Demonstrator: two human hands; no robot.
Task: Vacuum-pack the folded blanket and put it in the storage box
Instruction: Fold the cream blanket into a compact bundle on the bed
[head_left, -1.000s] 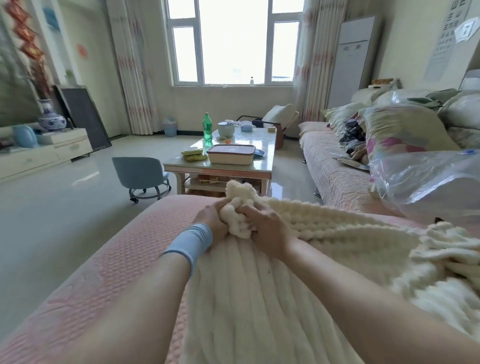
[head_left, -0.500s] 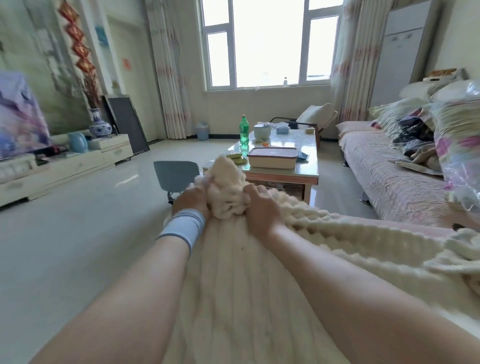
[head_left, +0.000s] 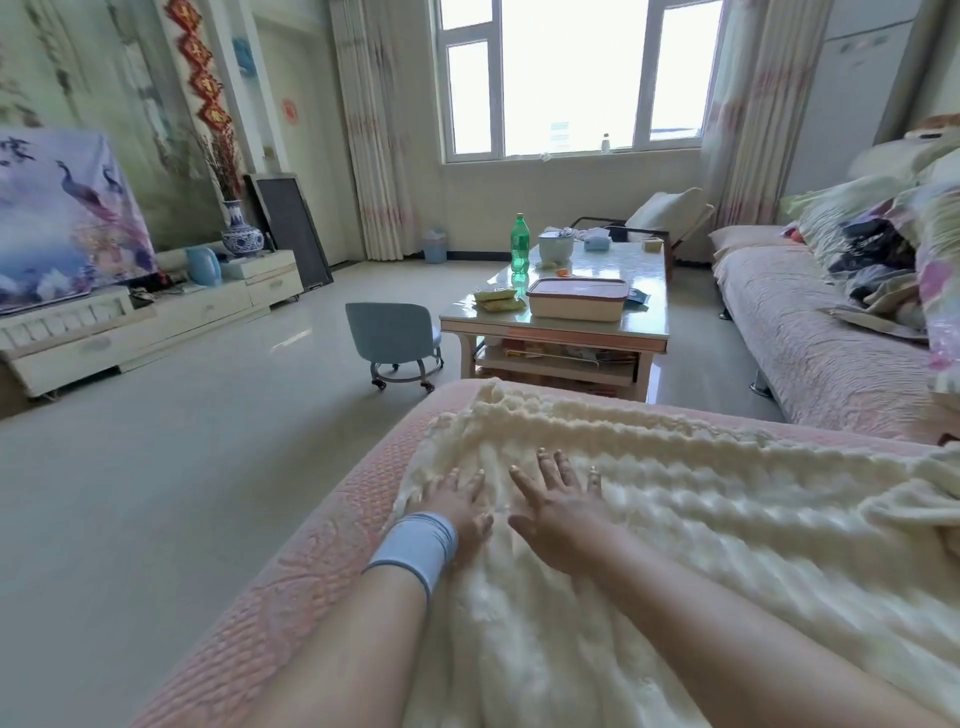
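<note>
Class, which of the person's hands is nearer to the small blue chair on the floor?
Left. The left hand lies flat on the blanket, with the blue chair beyond it; the right hand lies beside it, farther from the chair.

Both hands flat on the fluffy cream blanket, left hand just beside the right hand, fingers spread. Blanket's spread over a pink sofa, coffee table beyond.
</note>
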